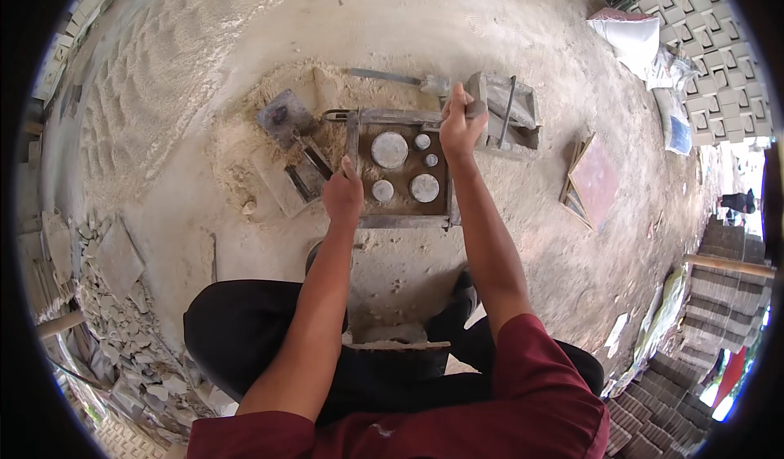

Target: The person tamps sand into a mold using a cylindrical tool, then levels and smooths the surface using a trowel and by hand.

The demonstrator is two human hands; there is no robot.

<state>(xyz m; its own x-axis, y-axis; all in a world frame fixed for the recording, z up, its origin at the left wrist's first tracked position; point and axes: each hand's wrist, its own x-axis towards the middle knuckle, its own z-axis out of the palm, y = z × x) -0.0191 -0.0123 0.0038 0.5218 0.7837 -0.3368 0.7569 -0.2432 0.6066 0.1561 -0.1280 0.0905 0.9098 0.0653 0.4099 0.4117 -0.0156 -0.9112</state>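
A rectangular mould frame [400, 222] lies on the ground before me, with several round pale discs, the largest [389, 150] at upper left, set in its grey-brown filling. At the frame's left side my left hand [343, 192] is closed round the dark handle of a trowel, whose square blade [286, 117] points up and left. My right hand [462, 131] is at the frame's upper right corner, fingers bent beside a grey block-like piece [476, 96]; what it grips is partly hidden.
A grey box [518, 147] with a bar across it stands right of the frame. Above lies a flat metal strip [384, 75]. Loose powder [237, 153] is heaped left. A square panel [595, 183] lies right; sacks [629, 38] and stacked tiles [710, 267] stand farther out. Rubble [131, 320] lies lower left.
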